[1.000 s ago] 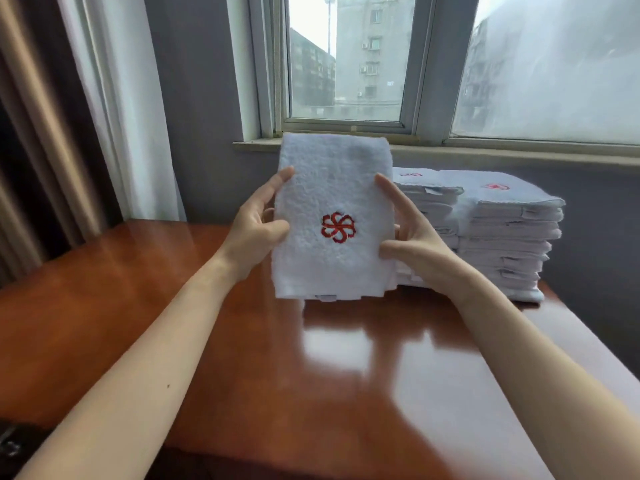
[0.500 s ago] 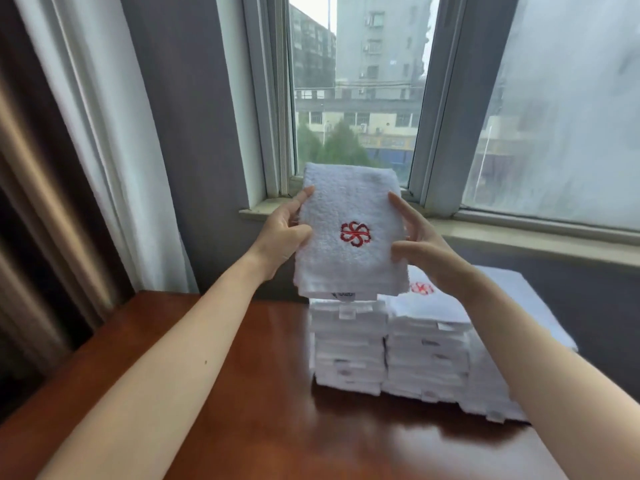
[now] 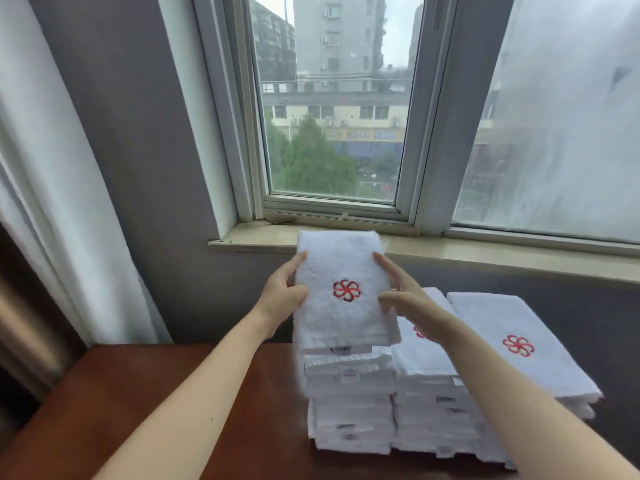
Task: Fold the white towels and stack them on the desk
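Observation:
A folded white towel (image 3: 341, 317) with a red embroidered flower lies tilted on top of the left stack of folded towels (image 3: 349, 407). My left hand (image 3: 282, 294) grips its left edge, thumb on top. My right hand (image 3: 401, 292) grips its right edge the same way. A middle stack (image 3: 429, 403) and a right stack (image 3: 512, 344) of folded white towels stand beside it on the brown wooden desk (image 3: 121, 393). Whether the held towel's far end rests fully on the stack is hidden.
The three stacks stand against the grey wall under a stone window sill (image 3: 485, 251). A white curtain (image 3: 52, 202) hangs at the left. The desk's left edge runs near the curtain.
Both hands carried the folded towel from above the desk middle to the top of the left stack and lowered it. The camera tilted up toward the window.

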`<state>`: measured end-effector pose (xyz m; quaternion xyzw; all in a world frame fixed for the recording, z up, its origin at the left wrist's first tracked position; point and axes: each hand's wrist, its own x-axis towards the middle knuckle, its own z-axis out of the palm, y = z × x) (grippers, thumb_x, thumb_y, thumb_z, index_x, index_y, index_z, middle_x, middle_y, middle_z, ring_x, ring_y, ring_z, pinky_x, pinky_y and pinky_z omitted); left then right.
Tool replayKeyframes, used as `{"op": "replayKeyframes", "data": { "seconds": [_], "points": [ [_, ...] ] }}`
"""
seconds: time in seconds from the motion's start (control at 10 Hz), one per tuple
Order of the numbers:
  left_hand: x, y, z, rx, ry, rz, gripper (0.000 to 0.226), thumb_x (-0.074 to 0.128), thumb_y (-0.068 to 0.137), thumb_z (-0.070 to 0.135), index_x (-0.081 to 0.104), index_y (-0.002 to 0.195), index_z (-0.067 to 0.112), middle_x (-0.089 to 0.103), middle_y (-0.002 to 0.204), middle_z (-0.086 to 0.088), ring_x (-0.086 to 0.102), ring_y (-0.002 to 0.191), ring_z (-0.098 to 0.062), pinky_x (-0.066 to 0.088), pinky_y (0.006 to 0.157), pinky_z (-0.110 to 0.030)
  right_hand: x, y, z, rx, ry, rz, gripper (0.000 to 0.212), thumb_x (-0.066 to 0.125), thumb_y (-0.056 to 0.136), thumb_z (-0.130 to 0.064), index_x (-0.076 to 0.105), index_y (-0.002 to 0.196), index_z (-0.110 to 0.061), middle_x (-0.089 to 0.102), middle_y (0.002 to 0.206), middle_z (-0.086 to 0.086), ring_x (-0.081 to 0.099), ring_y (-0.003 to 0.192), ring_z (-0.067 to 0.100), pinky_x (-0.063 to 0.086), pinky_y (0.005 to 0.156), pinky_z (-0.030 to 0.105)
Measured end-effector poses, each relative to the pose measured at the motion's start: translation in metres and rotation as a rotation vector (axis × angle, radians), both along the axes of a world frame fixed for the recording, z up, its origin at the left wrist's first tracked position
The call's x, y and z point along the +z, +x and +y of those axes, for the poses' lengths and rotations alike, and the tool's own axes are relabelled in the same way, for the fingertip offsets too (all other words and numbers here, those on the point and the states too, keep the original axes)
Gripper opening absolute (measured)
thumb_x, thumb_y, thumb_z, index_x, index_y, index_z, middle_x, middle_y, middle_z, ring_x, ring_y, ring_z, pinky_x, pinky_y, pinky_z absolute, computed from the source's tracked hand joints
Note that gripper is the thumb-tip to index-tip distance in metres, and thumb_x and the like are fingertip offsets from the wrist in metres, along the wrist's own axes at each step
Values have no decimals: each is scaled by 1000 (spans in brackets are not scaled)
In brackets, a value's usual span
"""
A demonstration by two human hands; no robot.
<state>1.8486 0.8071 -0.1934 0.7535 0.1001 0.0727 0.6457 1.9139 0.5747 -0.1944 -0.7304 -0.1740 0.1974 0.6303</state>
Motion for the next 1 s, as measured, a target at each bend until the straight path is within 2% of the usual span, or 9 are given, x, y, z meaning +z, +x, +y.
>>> {"op": "replayKeyframes", "data": {
  "seconds": [0.1,0.2,0.3,0.4,0.6,0.7,0.8,0.9,1.0],
  "points": [
    [-32,8,2,-20,40,50,78,44,83,-10,36,150,28,51,143,-2,60,114,-15,54,85,-29,-27,10,2,0,-100,52,92,53,67,-4,33,148,-42,43,142,-11,57,116,11,53,73,20],
    [-57,14,-4,-36,88,110,76,42,84,-11,34,152,24,38,154,-1,46,132,-14,47,98,-24,-51,13,2,-22,-196,111,90,51,73,2,32,150,-39,41,145,-9,55,108,6,48,70,14],
    [-76,17,-10,-54,149,203,75,38,86,-10,28,154,21,28,158,3,41,131,-9,42,87,-6,-68,12,6,-46,-290,157,86,48,75,4,35,150,-35,44,140,-2,52,86,4,40,52,5],
    [-86,20,-12,-75,153,270,77,35,88,-9,21,156,22,23,161,3,37,139,-14,41,91,-13,-74,13,14,-51,-369,126,84,46,77,5,32,152,-31,43,137,-1,55,96,10,42,55,9],
    [-81,19,-13,-93,204,330,75,33,91,-4,13,157,25,25,160,1,42,135,-18,42,96,-21,-69,12,22,-71,-452,74,84,47,77,3,30,153,-29,40,146,3,53,111,19,42,67,18],
    [-73,15,-13,-96,265,323,69,35,93,0,17,157,20,25,160,-1,37,139,-18,34,99,-18,-66,5,19,-105,-503,17,76,48,83,0,32,153,-22,37,152,5,51,117,19,45,79,19],
    [-67,8,-15,-141,365,327,66,38,95,7,19,157,15,20,162,-2,24,147,-17,24,106,-19,-61,-5,13,-95,-602,-68,68,50,87,-5,33,152,-15,35,155,6,44,134,22,37,99,25],
    [-56,-7,-20,-193,493,351,65,41,95,13,19,156,12,19,163,-4,24,147,-19,23,112,-23,-51,-20,6,-32,-772,-174,66,51,90,-15,31,153,-17,29,157,6,38,139,22,34,109,32],
    [-48,-22,-27,-200,624,359,59,44,94,17,31,150,9,29,158,-8,35,141,-22,33,107,-28,-39,-38,4,6,-921,-300,67,49,91,-22,26,154,-25,25,157,3,36,139,21,38,106,36]
  ]
}}
